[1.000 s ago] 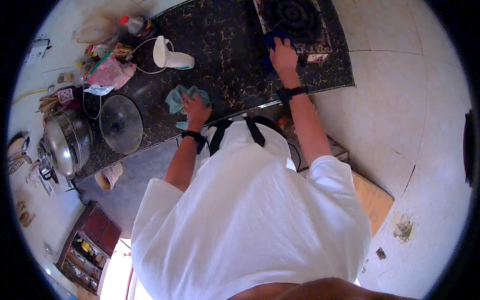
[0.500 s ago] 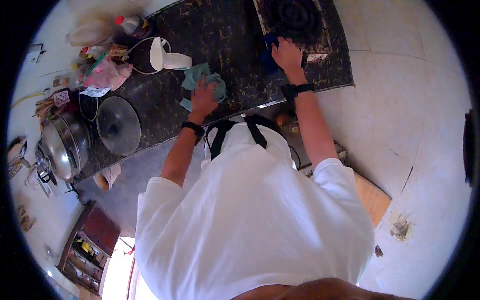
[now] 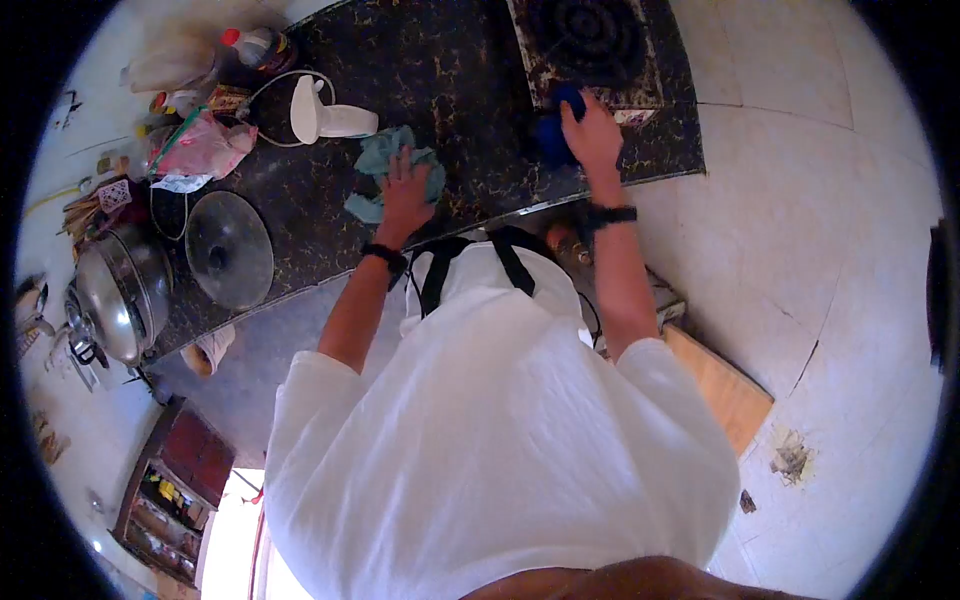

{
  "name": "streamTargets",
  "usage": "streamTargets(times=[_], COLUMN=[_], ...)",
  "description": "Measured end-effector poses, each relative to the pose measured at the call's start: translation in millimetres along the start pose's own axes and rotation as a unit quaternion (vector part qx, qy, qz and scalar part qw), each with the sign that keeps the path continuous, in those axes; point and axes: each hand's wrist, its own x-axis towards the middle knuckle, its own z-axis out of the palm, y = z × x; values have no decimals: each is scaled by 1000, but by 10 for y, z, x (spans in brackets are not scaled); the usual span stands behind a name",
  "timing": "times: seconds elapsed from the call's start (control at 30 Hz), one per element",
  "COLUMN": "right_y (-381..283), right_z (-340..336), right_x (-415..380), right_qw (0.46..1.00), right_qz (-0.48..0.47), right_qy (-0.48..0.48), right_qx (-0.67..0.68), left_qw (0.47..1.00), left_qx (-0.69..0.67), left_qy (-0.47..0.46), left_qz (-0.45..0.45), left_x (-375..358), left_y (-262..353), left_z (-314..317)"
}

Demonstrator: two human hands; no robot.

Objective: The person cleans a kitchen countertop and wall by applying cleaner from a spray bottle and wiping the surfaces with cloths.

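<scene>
My left hand (image 3: pixel 406 195) lies with fingers spread on a crumpled green cloth (image 3: pixel 376 156), which rests on the dark patterned counter (image 3: pixel 455 120). Beside the stove (image 3: pixel 590 45), at its front edge, my right hand (image 3: pixel 597 137) has its fingers closed round a dark blue cloth (image 3: pixel 553 138); part of that cloth hangs out to the left of the fingers. A white spray-type object (image 3: pixel 330 120) lies on the counter just beyond the green cloth. Both wrists wear black bands.
A glass lid (image 3: pixel 229 250) lies at the counter's left, near a large metal pot (image 3: pixel 122 290). Behind them are a pink bag (image 3: pixel 205 146) and a bottle with a red cap (image 3: pixel 256 48). A wooden board (image 3: pixel 716 385) stands below right; a shelf unit (image 3: pixel 175 490) is lower left.
My right hand and the blue cloth have moved slightly toward me and to the right, away from the stove's edge. The left hand stays on the green cloth. The view has shifted a little.
</scene>
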Motion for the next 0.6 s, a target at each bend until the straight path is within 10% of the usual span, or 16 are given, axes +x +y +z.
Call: streamTargets(times=[0.6], right_y=[-258], right_z=[21], right_x=[164], right_qw=[990], right_qz=[-58], right_qy=[-93], right_qx=[-87], left_qw=[995], left_qx=[-91], left_qy=[17], left_qz=[-26], left_x=[-284], left_y=[-273], left_z=[-68])
